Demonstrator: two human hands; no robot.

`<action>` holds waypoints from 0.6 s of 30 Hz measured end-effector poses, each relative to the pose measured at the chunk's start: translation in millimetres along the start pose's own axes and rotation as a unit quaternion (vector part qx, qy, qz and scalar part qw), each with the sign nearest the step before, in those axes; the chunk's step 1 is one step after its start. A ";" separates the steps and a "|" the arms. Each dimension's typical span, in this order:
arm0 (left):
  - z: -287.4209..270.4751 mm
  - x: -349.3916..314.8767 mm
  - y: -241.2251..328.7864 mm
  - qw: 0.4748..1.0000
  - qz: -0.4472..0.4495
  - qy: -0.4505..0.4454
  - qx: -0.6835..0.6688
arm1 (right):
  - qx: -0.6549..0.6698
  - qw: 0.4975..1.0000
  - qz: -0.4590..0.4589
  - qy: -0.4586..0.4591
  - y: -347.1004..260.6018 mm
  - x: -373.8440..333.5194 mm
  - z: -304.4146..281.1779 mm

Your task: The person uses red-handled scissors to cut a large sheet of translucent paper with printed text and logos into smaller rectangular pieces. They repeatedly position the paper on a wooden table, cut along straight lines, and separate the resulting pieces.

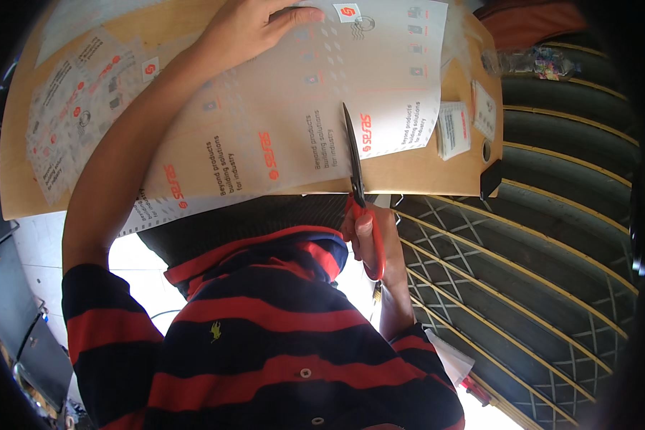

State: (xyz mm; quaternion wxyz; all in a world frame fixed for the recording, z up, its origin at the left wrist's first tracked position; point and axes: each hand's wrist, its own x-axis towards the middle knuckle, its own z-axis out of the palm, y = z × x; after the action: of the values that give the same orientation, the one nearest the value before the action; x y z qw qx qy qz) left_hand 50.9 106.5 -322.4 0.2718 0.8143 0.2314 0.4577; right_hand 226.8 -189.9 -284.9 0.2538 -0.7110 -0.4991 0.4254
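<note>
A large translucent sheet (279, 107) with red, black and grey print lies over the table and hangs a little past its near edge. My left hand (261, 32) rests on its far part with the thumb stretched out; the frame's upper edge cuts off some fingers. At the table's near edge, my right hand (369, 236) grips the red handles of a pair of scissors (355, 161). Their dark blades point away from me into the sheet and look nearly closed. A slit runs along them, with a brighter strip of sheet (401, 107) on the right.
On the wooden table (408, 175), cut printed pieces (79, 107) lie spread at the left. Small stacks of printed cards (453, 129) lie at the right, near a round hole. A clear plastic bottle (537, 63) lies beyond the right edge, by dark ribbed panels (552, 208).
</note>
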 end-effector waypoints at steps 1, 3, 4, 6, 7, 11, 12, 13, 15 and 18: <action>-1.0 0.8 0.2 1.000 -0.001 -0.004 0.004 | -0.002 1.000 -0.004 0.004 -2.0 1.1 -0.6; -0.8 2.8 0.4 1.000 0.018 0.007 -0.012 | -0.015 1.000 -0.005 0.013 0.0 2.2 -1.7; -1.7 2.9 0.5 0.999 0.026 0.011 -0.015 | -0.018 1.000 -0.008 0.015 2.0 4.1 -1.8; -3.5 3.1 -0.1 1.000 0.005 0.009 -0.009 | -0.033 0.999 -0.002 0.010 0.1 7.7 -4.4; -3.6 3.5 -0.9 1.000 -0.006 0.009 -0.009 | -0.042 0.999 0.003 0.008 -2.1 8.6 -6.2; 0.0 3.1 -3.5 0.998 0.042 0.036 -0.014 | -0.050 0.998 -0.025 -0.004 -7.4 11.1 -10.2; -1.6 3.1 -3.0 0.999 0.038 0.029 -0.012 | -0.049 0.998 -0.027 -0.013 -10.3 11.9 -11.0; -2.7 3.5 -2.2 0.999 0.033 0.022 -0.011 | -0.050 0.998 -0.028 -0.021 -13.5 12.4 -11.9; 0.3 3.8 -6.6 0.998 0.045 0.038 -0.032 | -0.040 0.999 -0.033 -0.009 -18.4 14.1 -10.7; -2.9 5.1 0.7 0.997 0.043 0.053 -0.044 | -0.037 0.999 -0.036 0.013 -24.9 14.4 -8.8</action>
State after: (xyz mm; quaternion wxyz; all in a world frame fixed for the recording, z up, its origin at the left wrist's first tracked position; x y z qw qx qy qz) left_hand 50.9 109.8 -317.5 0.2751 0.7855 0.1893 0.5210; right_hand 224.0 -166.8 -266.0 0.2488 -0.7069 -0.5367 0.3878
